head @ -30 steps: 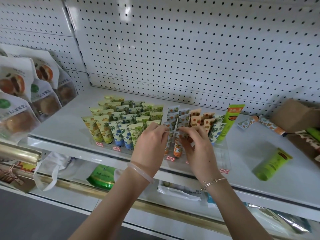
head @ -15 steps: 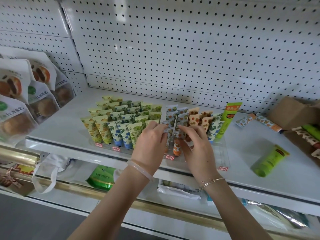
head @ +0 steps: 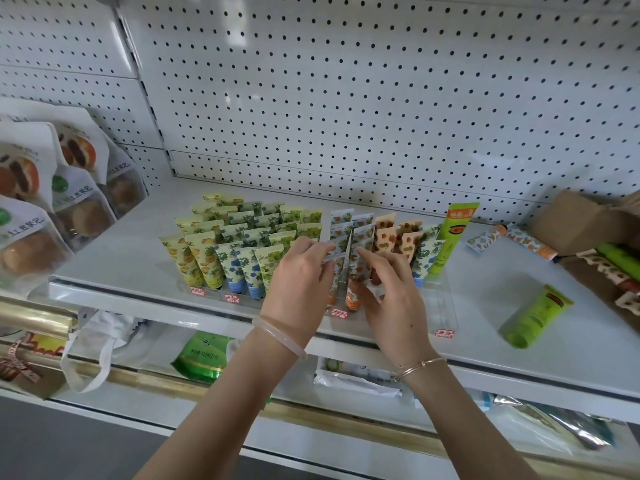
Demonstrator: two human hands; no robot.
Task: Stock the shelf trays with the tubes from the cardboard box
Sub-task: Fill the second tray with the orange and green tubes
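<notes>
- One white shelf (head: 138,251) carries everything; nothing has shifted since half a second ago.
- Cardboard box (head: 568,220) at far right, tubes inside.
- Clear trays (head: 446,306) mid-shelf: patterned tubes (head: 239,261) upright, caps down, in rows.
- Left hand (head: 298,282) still pinches a blue-orange tube (head: 336,271) at the tray front.
- Right hand (head: 391,299) seemingly pinches the neighbouring tube (head: 360,268).

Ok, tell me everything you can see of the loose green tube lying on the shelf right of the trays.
The green tube is squat, lime-green, soft plastic by its look, with a flat crimped end bearing a brown-red label and a rounded green cap. It lies on its side on the white shelf, cap toward the front edge, crimped end toward the cardboard box. Only the shelf touches it; the left hand and right hand are away at the trays. Its print is too small to read.
</notes>
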